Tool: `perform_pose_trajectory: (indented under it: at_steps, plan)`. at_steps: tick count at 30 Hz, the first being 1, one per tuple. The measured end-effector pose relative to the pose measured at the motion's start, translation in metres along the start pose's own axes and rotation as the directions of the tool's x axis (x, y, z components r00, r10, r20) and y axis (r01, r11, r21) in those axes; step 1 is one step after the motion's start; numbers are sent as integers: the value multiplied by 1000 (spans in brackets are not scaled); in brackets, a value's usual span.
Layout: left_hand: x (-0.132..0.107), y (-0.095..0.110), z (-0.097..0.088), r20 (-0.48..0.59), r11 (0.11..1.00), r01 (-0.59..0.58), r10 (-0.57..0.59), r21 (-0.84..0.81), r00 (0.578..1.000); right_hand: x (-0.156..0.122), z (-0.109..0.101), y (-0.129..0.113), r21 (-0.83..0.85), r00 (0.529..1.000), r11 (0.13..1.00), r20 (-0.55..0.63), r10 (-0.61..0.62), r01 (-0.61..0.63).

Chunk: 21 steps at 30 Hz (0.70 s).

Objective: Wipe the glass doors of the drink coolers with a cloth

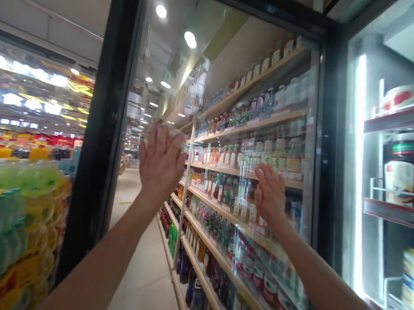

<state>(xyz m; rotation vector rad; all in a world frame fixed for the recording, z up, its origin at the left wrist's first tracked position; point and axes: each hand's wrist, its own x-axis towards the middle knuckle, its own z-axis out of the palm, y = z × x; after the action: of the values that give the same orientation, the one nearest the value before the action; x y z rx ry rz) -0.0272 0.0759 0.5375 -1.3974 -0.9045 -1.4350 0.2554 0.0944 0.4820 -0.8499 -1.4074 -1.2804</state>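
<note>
Black-framed glass cooler door (228, 73) stands swung open mid-scene, with its lower edge cut off. Something pale at the left hand's (161, 164) fingertips is too blurred to identify. Both hands are open, palms flat on the pane. The left is near its middle and the right hand (270, 195) further right, towards the lit white cooler shelves (394, 211).

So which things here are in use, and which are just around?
In use: left hand and right hand, both flat on the glass door; something pale under the left fingers, unclear.
Around: aisle shelves of bottles, cooler shelves with tubs, stacked bottle packs.
</note>
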Motion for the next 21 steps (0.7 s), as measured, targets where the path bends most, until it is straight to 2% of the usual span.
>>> perform_pose_trajectory:
  at_steps: [2,4,6,7,8,9,11,12,13,14,16,18,19,21]
  plan:
    - [-15,3,-3,-14,1000,10,-10,5,1000,0,0,0,1,1000,1000,-7,3,-3]
    - [-38,27,2,49,990,-137,138,-29,989,0,0,1,0,1000,1000,-13,3,-3]
    - [-57,49,8,131,939,-335,343,-83,930,-1,0,2,-7,1000,1000,-16,-5,5]
    - [-61,53,9,154,914,-392,404,-101,902,-1,0,2,-11,1000,1000,-13,-9,9]
    - [-62,51,9,163,908,-405,417,-105,894,-1,0,2,-13,1000,1000,-9,-10,10]
    - [-59,44,7,156,924,-371,381,-91,911,-1,0,2,-15,1000,1000,-5,-8,8]
    - [-48,21,2,90,978,-208,210,-33,974,-1,1,1,-16,1000,1000,3,-1,1]
    - [-43,10,-1,50,992,-124,125,-11,991,-1,1,0,-18,1000,1000,4,7,-6]
    - [-40,3,-3,24,997,-74,74,-2,997,-1,1,0,-19,1000,1000,4,15,-15]
    - [-40,2,-4,20,997,-71,71,-8,997,-2,1,0,-20,1000,999,3,25,-25]
    - [-46,14,-1,77,980,-190,194,-58,978,-3,2,1,-14,999,999,4,44,-44]
    - [-56,37,6,151,938,-329,343,-113,927,-4,2,1,6,997,997,11,75,-75]
    - [-60,49,10,168,922,-366,384,-125,908,-3,1,-1,23,995,995,10,95,-95]
    - [-64,63,17,156,916,-381,398,-127,904,1,0,-12,102,989,984,-22,149,-146]
